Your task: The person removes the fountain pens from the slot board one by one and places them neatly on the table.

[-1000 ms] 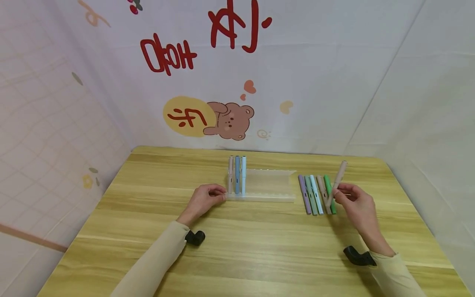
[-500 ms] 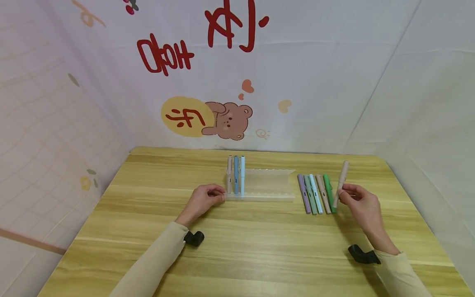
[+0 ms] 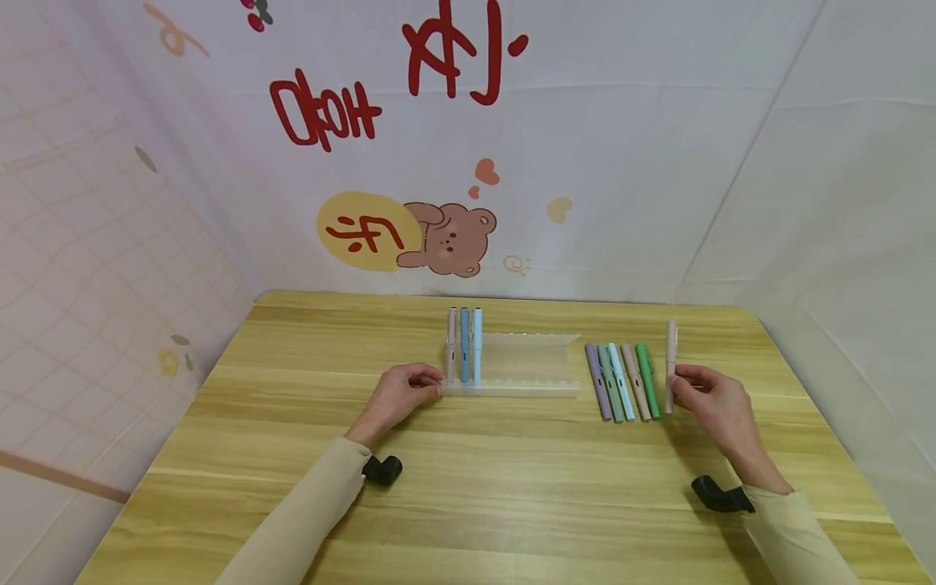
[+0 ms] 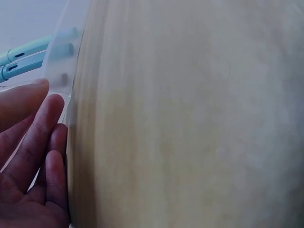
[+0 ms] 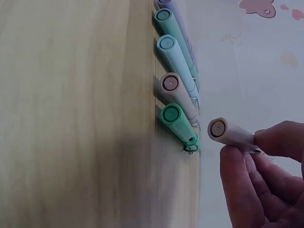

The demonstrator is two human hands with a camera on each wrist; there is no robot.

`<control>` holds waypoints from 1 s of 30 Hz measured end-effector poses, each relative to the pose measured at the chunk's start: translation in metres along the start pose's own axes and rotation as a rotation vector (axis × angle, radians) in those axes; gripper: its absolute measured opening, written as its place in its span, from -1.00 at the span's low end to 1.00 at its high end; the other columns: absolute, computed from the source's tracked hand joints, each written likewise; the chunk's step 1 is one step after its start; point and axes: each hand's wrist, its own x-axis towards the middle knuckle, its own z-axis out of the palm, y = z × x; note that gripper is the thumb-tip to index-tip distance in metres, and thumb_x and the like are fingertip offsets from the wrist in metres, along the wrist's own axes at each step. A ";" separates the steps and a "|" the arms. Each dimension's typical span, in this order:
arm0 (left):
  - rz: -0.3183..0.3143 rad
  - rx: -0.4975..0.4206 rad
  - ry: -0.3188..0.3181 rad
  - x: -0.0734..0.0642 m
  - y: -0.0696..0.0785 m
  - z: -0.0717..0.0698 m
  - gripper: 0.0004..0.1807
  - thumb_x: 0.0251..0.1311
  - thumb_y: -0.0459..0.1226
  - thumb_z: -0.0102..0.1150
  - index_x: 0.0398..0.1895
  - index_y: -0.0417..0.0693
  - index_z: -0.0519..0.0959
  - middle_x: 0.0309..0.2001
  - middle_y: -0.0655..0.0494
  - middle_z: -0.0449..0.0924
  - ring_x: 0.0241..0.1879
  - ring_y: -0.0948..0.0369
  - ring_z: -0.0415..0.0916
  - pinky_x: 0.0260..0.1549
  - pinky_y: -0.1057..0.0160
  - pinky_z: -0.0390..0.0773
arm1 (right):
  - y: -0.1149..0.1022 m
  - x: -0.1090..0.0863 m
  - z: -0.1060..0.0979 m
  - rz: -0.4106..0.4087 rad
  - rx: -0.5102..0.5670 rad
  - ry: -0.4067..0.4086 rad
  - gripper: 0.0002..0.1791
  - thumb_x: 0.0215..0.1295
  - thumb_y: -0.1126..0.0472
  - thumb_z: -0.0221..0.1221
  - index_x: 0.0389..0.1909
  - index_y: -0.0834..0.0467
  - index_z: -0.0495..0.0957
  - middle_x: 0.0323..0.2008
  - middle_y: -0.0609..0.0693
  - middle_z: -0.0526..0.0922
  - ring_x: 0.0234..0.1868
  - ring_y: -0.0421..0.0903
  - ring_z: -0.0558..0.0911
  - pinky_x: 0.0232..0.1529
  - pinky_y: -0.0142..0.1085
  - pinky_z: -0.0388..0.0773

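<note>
In the head view my right hand [image 3: 718, 406] pinches a beige pen [image 3: 671, 345] by its lower part, nearly upright. The right wrist view shows the thumb and fingers around that pen [image 5: 232, 133], raised off the table. My left hand [image 3: 398, 398] holds the left front corner of a clear plastic pen tray [image 3: 530, 391] between thumb and fingers. Standing side by side at the tray's left end are a beige-brown pen [image 3: 452, 345], a blue pen [image 3: 465, 345] and a light blue pen [image 3: 478, 345].
Right of the tray lies a row of several pens: purple [image 3: 599, 382], grey-green [image 3: 611, 382], pale blue [image 3: 621, 382], brown [image 3: 635, 382] and green [image 3: 647, 382]. A printed cloth wall [image 3: 621, 162] stands behind the wooden table [image 3: 468, 487].
My right hand has moved slightly right with the beige pen, from over the row to beside the green pen. The pen has turned from slanted to nearly upright. My left hand keeps its place.
</note>
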 end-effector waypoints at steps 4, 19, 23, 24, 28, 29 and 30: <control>0.000 0.003 0.002 0.001 0.001 -0.002 -0.84 0.29 -0.31 0.40 -0.10 -0.09 0.74 -0.22 0.14 0.75 -0.20 0.24 0.64 -0.06 0.12 0.58 | 0.001 0.004 -0.001 0.018 -0.015 -0.027 -0.47 0.56 0.09 0.16 0.24 0.48 0.50 -0.06 0.34 0.71 -0.32 -0.38 0.71 -0.29 -0.38 0.68; -0.006 0.008 -0.012 0.000 -0.002 0.000 -0.86 0.29 -0.31 0.40 -0.11 -0.06 0.74 -0.24 0.17 0.75 -0.21 0.26 0.63 -0.05 0.12 0.57 | 0.009 0.015 -0.004 0.080 -0.150 -0.165 -0.48 0.54 0.11 0.15 0.21 0.53 0.51 -0.08 0.35 0.73 -0.31 -0.14 0.76 -0.32 -0.36 0.63; -0.006 0.004 -0.013 0.000 -0.003 0.000 -0.86 0.29 -0.31 0.40 -0.11 -0.07 0.74 -0.23 0.16 0.75 -0.21 0.26 0.64 -0.05 0.12 0.57 | 0.012 0.018 -0.003 0.102 -0.149 -0.194 -0.48 0.55 0.13 0.14 0.21 0.55 0.49 -0.05 0.40 0.70 -0.29 -0.06 0.78 -0.31 -0.34 0.65; -0.005 0.002 -0.013 0.000 -0.003 0.000 -0.86 0.29 -0.31 0.40 -0.11 -0.07 0.74 -0.23 0.16 0.75 -0.21 0.26 0.64 -0.05 0.13 0.57 | 0.012 0.019 -0.003 0.107 -0.150 -0.201 -0.47 0.55 0.13 0.14 0.21 0.54 0.49 -0.04 0.40 0.69 -0.28 -0.05 0.78 -0.30 -0.34 0.66; -0.002 -0.007 -0.010 0.001 -0.002 -0.001 -0.86 0.28 -0.32 0.40 -0.11 -0.07 0.74 -0.24 0.17 0.75 -0.21 0.26 0.64 -0.06 0.14 0.57 | 0.014 0.023 -0.002 0.118 -0.156 -0.219 -0.48 0.54 0.14 0.13 0.20 0.56 0.49 -0.03 0.41 0.69 -0.28 -0.06 0.78 -0.29 -0.32 0.67; -0.003 -0.007 -0.010 0.001 -0.002 -0.001 -0.86 0.28 -0.32 0.40 -0.12 -0.07 0.74 -0.25 0.17 0.75 -0.22 0.26 0.64 -0.06 0.15 0.57 | 0.014 0.024 -0.002 0.119 -0.163 -0.220 -0.48 0.53 0.14 0.14 0.19 0.56 0.50 -0.05 0.40 0.70 -0.28 -0.07 0.78 -0.29 -0.33 0.67; -0.005 -0.007 -0.010 0.001 -0.002 -0.001 -0.86 0.28 -0.32 0.40 -0.12 -0.07 0.74 -0.25 0.17 0.75 -0.22 0.26 0.64 -0.06 0.15 0.57 | 0.015 0.025 -0.002 0.121 -0.169 -0.223 -0.48 0.53 0.14 0.14 0.18 0.56 0.50 -0.06 0.39 0.71 -0.29 -0.07 0.78 -0.30 -0.33 0.67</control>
